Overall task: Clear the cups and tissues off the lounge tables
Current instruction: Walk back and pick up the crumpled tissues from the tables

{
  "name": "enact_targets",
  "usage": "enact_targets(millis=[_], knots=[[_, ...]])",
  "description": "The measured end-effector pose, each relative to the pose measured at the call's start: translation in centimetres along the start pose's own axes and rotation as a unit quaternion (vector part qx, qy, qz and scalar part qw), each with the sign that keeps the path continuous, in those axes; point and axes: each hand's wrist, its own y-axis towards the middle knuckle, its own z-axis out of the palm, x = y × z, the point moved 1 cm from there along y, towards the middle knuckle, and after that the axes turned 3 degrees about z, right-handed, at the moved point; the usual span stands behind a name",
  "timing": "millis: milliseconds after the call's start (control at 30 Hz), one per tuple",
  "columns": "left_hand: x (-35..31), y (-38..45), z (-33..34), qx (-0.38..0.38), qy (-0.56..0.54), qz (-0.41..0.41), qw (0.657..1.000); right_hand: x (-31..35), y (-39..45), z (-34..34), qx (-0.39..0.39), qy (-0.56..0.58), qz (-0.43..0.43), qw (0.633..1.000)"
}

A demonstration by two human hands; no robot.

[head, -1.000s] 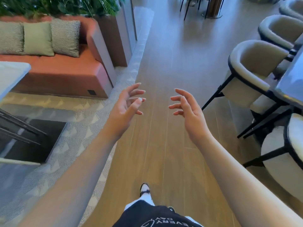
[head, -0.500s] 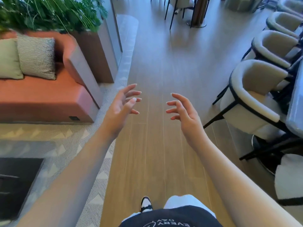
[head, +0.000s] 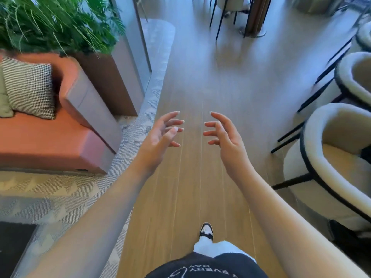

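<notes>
No cup or tissue shows in this view. My left hand [head: 160, 137] and my right hand [head: 224, 137] are held out in front of me above a wooden floor aisle [head: 200, 81], palms facing each other. Both hands are empty, with their fingers spread and slightly curled. A small gap separates the fingertips of the two hands. My foot in a black and white shoe [head: 206, 231] is on the floor below them.
An orange sofa [head: 50, 141] with a checked cushion [head: 30, 87] stands at the left on a patterned carpet [head: 60, 197]. A planter with green fronds [head: 60, 23] rises behind it. Cream armchairs [head: 337, 157] with black legs line the right side. Chair legs and a table base [head: 253, 27] stand far ahead.
I have walked forward along the aisle: the sofa and the armchairs have slid closer and lower, and the table edges at left and right have left the view. My hands stay open.
</notes>
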Motion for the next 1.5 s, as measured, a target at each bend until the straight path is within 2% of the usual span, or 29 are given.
enact_targets(millis=[333,633,1000,1267,1500], knots=[[0.0,18.1,-0.4,-0.033,0.007,0.003,0.999,1.3,19.5,-2.5,0.019,0.011,-0.016,1.0],[3.1,37.2,-4.1,-0.025,-0.008,0.013,1.0,0.5,37.4,-0.1,-0.007,0.025,-0.019,0.999],[4.6,58.9,-9.2,-0.002,-0.013,0.023,1.0,3.4,58.2,2.4,-0.018,0.011,-0.03,0.999],[8.3,74.3,-9.0,-0.019,-0.012,0.014,1.0,1.4,74.9,0.4,0.009,0.016,-0.047,0.999],[8.6,88.9,-7.4,-0.046,-0.02,0.008,0.999,1.9,89.8,-2.7,0.036,0.026,-0.035,0.998]])
